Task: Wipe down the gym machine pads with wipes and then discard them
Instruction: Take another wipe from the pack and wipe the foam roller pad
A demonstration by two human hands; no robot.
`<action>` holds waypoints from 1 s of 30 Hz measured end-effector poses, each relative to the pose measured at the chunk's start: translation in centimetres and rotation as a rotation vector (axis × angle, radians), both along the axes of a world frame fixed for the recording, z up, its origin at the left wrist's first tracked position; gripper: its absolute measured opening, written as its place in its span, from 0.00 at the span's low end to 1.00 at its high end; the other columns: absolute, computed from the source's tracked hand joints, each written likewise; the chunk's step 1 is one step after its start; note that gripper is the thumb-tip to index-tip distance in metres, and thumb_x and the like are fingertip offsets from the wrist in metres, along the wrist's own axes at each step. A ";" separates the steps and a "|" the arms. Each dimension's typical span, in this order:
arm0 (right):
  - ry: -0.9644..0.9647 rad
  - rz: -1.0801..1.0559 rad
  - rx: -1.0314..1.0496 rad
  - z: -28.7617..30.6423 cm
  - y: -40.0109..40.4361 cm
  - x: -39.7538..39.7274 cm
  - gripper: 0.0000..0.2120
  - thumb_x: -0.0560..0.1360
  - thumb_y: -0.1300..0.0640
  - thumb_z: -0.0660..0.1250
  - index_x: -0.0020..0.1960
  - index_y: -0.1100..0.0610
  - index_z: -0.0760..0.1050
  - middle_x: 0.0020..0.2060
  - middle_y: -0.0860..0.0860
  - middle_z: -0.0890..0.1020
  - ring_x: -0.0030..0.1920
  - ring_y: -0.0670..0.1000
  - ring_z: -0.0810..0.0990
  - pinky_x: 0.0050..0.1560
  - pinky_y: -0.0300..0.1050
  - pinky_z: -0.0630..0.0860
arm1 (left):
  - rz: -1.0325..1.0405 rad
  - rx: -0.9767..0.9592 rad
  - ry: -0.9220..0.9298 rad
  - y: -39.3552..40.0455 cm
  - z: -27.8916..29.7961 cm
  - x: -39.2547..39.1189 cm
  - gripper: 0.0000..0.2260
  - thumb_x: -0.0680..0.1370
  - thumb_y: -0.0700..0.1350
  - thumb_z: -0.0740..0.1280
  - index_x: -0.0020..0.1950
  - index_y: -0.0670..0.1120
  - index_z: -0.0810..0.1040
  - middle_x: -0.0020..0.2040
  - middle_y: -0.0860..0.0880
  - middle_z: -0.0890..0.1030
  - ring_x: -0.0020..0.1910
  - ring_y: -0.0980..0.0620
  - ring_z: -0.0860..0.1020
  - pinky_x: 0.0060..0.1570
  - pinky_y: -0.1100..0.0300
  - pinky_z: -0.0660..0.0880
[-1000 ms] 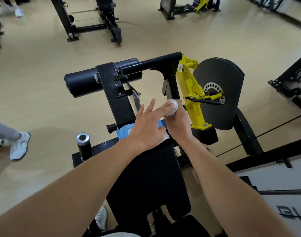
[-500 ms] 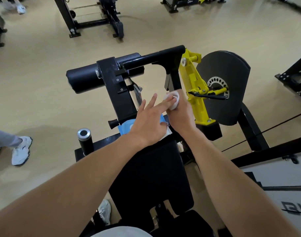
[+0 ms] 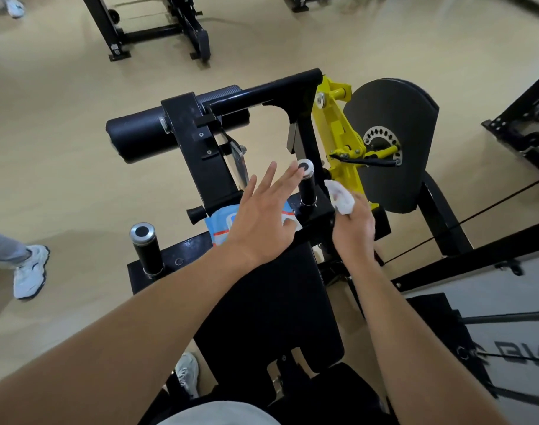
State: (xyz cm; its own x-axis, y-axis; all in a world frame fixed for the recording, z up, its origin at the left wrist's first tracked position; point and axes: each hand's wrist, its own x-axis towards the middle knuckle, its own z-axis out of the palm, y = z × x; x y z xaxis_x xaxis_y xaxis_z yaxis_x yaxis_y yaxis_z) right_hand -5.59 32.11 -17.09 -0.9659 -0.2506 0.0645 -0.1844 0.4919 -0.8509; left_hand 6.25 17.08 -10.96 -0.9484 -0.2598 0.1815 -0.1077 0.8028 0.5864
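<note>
The centre of the frame is filled by the black gym machine (image 3: pixel 200 154), whose seat pad (image 3: pixel 271 305) runs down toward the lower middle and whose roller pad (image 3: pixel 145 133) lies across the upper left. A dark round cover (image 3: pixel 390 142) and yellow bracket (image 3: pixel 338 133) stand at the upper right, probably untouched because they are not padded. Two upright handles are seen: the left handle (image 3: pixel 144 246) at centre left and the right handle (image 3: pixel 305 185) near the middle, its silver cap now uncovered. A blue-and-white wipes pack (image 3: pixel 222 222) lies at the front end of the seat pad, likely parked there so that fresh wipes are within reach. The left hand (image 3: pixel 262 219) is spread wide over the pack, fingers straight and holding nothing, apparently to steady it or to reach for another sheet. The right hand (image 3: pixel 354 228) is curled round a crumpled white wipe (image 3: pixel 341 197), held just to the right of the right handle at centre right, which suggests that that part is judged finished. Compared with half a second ago, the wipe has been taken off the handle top, which was then wrapped by the right hand, and the right hand has been drawn lower and to the right; the left hand has stayed over the pack.
</note>
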 end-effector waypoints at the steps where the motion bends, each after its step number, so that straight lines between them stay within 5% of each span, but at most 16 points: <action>1: -0.053 -0.187 -0.042 -0.7 0.7 0.9 0.13 0.80 0.55 0.61 0.59 0.59 0.79 0.48 0.50 0.80 0.50 0.52 0.81 0.40 0.36 0.70 | 0.005 -0.004 0.022 0.3 -0.6 1.0 0.38 0.75 0.36 0.63 0.83 0.51 0.55 0.83 0.56 0.55 0.83 0.53 0.46 0.81 0.51 0.43; 3: -0.268 -0.393 -0.192 -2.3 1.9 2.6 0.11 0.80 0.55 0.66 0.59 0.59 0.81 0.47 0.51 0.83 0.50 0.53 0.83 0.40 0.39 0.75 | 0.013 -0.014 0.047 0.7 -2.2 3.4 0.36 0.75 0.35 0.64 0.82 0.48 0.59 0.83 0.53 0.56 0.83 0.54 0.49 0.81 0.51 0.46; 6: -0.584 -0.488 -0.344 -5.0 3.3 5.3 0.11 0.77 0.56 0.74 0.58 0.55 0.81 0.52 0.52 0.84 0.54 0.54 0.83 0.54 0.50 0.82 | -0.004 -0.034 0.037 0.7 -4.8 7.3 0.34 0.74 0.33 0.66 0.79 0.45 0.65 0.82 0.51 0.61 0.82 0.53 0.54 0.81 0.48 0.52; 8: -0.670 -0.533 -0.366 -6.2 4.2 7.1 0.07 0.76 0.57 0.76 0.53 0.54 0.83 0.47 0.50 0.86 0.51 0.53 0.85 0.47 0.44 0.82 | -0.026 -0.059 0.006 0.4 -6.2 9.4 0.33 0.73 0.32 0.68 0.78 0.45 0.68 0.80 0.50 0.64 0.81 0.52 0.57 0.80 0.50 0.53; 10: -0.693 -0.570 -0.374 -6.9 4.4 8.7 0.02 0.74 0.57 0.76 0.47 0.52 0.85 0.43 0.50 0.87 0.50 0.53 0.86 0.46 0.45 0.82 | -0.063 -0.073 -0.020 -0.3 -7.1 11.1 0.32 0.73 0.33 0.69 0.76 0.46 0.70 0.78 0.49 0.68 0.80 0.52 0.60 0.80 0.51 0.55; 12: -0.704 -0.579 -0.355 -7.1 3.8 10.1 0.04 0.75 0.57 0.75 0.43 0.50 0.84 0.44 0.52 0.87 0.51 0.56 0.86 0.56 0.53 0.82 | -0.101 -0.094 -0.025 -1.4 -7.6 12.6 0.31 0.73 0.33 0.70 0.75 0.46 0.72 0.76 0.49 0.71 0.79 0.51 0.63 0.78 0.47 0.61; 15: -0.738 -0.557 -0.333 -7.4 1.5 12.6 0.04 0.77 0.59 0.73 0.47 0.52 0.85 0.45 0.53 0.87 0.51 0.56 0.86 0.59 0.58 0.82 | -0.129 -0.112 0.022 -3.2 -7.9 14.7 0.27 0.72 0.32 0.71 0.72 0.44 0.76 0.73 0.48 0.75 0.77 0.49 0.67 0.77 0.46 0.63; 17: -0.745 -0.505 -0.305 -8.0 -1.1 14.7 0.09 0.78 0.62 0.70 0.56 0.56 0.84 0.49 0.53 0.86 0.52 0.56 0.84 0.57 0.56 0.82 | -0.144 -0.109 0.085 -4.3 -8.2 16.6 0.25 0.72 0.30 0.70 0.69 0.42 0.79 0.72 0.48 0.76 0.76 0.50 0.68 0.76 0.46 0.65; 20: -0.773 -0.518 -0.258 -8.7 -5.2 18.7 0.13 0.79 0.64 0.67 0.61 0.53 0.77 0.50 0.51 0.82 0.47 0.49 0.81 0.41 0.41 0.77 | -0.150 -0.095 0.160 -5.9 -9.3 20.4 0.21 0.73 0.30 0.68 0.64 0.42 0.81 0.70 0.48 0.77 0.75 0.50 0.70 0.74 0.45 0.67; 22: -0.845 -0.568 -0.287 -9.4 -7.8 21.6 0.10 0.78 0.64 0.66 0.58 0.54 0.78 0.48 0.52 0.82 0.43 0.49 0.80 0.36 0.40 0.74 | -0.129 -0.077 0.212 -7.1 -10.1 23.2 0.19 0.73 0.31 0.68 0.63 0.42 0.82 0.69 0.48 0.78 0.74 0.50 0.72 0.73 0.47 0.69; 24: -0.900 -0.609 -0.367 -9.8 -10.2 24.2 0.07 0.77 0.64 0.66 0.49 0.56 0.82 0.44 0.53 0.85 0.43 0.53 0.83 0.42 0.44 0.81 | -0.097 -0.054 0.287 -8.6 -10.8 25.3 0.19 0.74 0.31 0.67 0.63 0.41 0.81 0.69 0.47 0.78 0.73 0.48 0.72 0.72 0.50 0.68; 27: -0.861 -0.658 -0.467 -9.8 -14.5 27.3 0.09 0.75 0.66 0.67 0.40 0.58 0.84 0.35 0.51 0.83 0.41 0.52 0.80 0.43 0.47 0.78 | -0.074 -0.006 0.350 -11.8 -11.0 26.6 0.22 0.73 0.32 0.67 0.67 0.42 0.76 0.71 0.44 0.76 0.73 0.45 0.72 0.72 0.52 0.67; 30: -0.764 -0.619 -0.501 -8.2 -19.1 30.9 0.15 0.79 0.57 0.66 0.63 0.50 0.83 0.52 0.49 0.87 0.53 0.49 0.84 0.58 0.44 0.79 | -0.076 0.059 0.217 -15.1 -10.7 26.8 0.25 0.76 0.41 0.67 0.74 0.43 0.70 0.75 0.46 0.71 0.75 0.48 0.68 0.74 0.51 0.67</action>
State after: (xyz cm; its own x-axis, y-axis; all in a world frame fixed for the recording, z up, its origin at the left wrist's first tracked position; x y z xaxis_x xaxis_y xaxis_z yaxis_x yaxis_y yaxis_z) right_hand 25.28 13.06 -25.31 -0.7442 0.1782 -0.6437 0.6340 -0.1146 -0.7648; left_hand 33.01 1.97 -21.61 -0.9061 -0.2055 0.3697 0.0854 0.7672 0.6357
